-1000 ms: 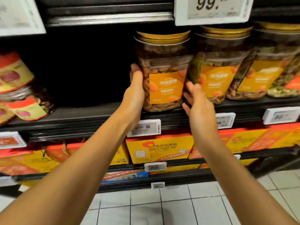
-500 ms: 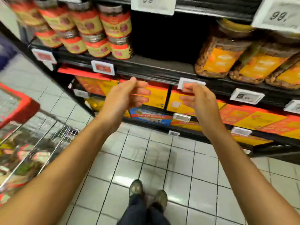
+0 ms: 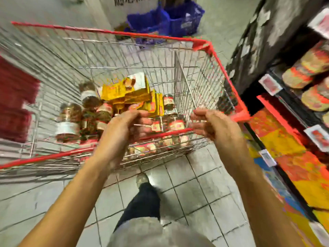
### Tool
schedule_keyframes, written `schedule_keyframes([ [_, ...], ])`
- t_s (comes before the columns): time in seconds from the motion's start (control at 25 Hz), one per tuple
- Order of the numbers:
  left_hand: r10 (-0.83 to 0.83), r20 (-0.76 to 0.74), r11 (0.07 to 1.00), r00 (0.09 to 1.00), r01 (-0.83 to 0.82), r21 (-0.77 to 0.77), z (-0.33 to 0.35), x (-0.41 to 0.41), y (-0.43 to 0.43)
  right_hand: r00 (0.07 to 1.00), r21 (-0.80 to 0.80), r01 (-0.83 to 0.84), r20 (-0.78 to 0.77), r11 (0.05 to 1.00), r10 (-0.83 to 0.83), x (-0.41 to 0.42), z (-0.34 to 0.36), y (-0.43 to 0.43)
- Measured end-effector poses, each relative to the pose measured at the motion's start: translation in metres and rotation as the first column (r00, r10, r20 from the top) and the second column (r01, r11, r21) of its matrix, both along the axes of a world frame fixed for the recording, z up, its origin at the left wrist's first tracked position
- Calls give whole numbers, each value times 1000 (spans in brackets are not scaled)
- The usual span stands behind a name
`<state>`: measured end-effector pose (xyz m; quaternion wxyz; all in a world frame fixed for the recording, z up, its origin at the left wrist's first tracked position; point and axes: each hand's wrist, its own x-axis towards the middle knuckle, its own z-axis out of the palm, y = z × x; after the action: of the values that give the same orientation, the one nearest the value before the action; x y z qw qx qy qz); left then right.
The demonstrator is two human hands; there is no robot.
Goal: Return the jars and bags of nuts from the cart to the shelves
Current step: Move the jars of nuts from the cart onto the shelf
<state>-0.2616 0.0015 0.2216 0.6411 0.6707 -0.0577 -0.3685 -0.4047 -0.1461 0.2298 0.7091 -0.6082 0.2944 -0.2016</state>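
Cart [image 3: 124, 56] holds jars [image 3: 68, 120], yellow bags [image 3: 135, 93]; left hand [image 3: 122, 132], right hand [image 3: 217, 127] empty above.

Motion blur smears the jars [image 3: 68, 120] and yellow bags [image 3: 130, 91] in the cart [image 3: 222, 72] — labels unreadable. The left hand [image 3: 121, 134] covers some jars; the shelves [image 3: 293, 107] run off the right edge.

Jars [image 3: 68, 120] and bags [image 3: 131, 91] lie in the cart [image 3: 124, 56]; shelves [image 3: 295, 104] stand to its right, baskets [image 3: 165, 20] beyond its far end, the floor [image 3: 195, 202] beneath.
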Motion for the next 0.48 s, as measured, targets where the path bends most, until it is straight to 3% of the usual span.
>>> schedule_keyframes([
  [0.12, 128, 55, 980, 990, -134, 147, -8, 97, 49, 984, 99, -83, -150, 992, 97, 112, -25, 9],
  [0.24, 253, 37, 919, 967, -252, 303, -31, 176, 87, 912, 133, -170, -354, 976, 207, 189, -64, 4],
  [0.48, 292, -80, 828, 953, -210, 520, -109, 243, 103, 760, 193, -302, -543, 934, 358, 280, -153, 6],
])
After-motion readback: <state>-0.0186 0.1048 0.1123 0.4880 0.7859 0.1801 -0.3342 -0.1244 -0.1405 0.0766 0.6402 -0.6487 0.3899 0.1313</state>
